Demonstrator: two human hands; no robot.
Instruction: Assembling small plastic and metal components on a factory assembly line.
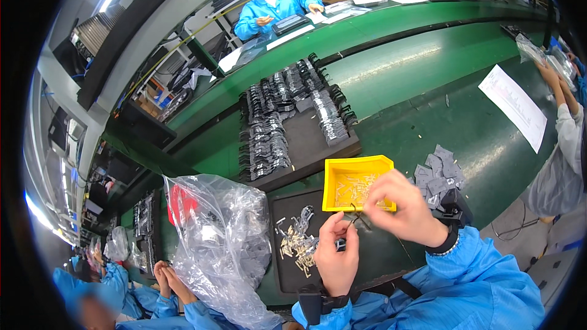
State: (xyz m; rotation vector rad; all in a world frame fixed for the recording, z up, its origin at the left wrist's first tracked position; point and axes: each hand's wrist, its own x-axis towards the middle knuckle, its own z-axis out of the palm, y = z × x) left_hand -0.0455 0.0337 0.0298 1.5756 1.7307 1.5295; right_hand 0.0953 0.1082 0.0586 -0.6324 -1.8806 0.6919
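Note:
My left hand (338,255) is closed on a small black bent part (350,212), whose thin dark end stands up from between the fingertips. Just to its right, my right hand (405,209) is curled in a pinch over the near edge of a yellow bin (330,184). Whatever is between those fingertips is too small to make out. Many small clear-and-tan pins (356,188) lie inside the bin. Left of my left hand, a black tray (283,282) holds a heap of brass-coloured pins (298,250) and some small dark clips (304,219).
A foam board (302,137) bears rows of black parts behind the tray. A clear plastic bag (229,232) of parts bulges at left. Grey flat pieces (439,174) are piled at right, near a paper sheet (513,107). Co-workers sit across the green bench and on both sides.

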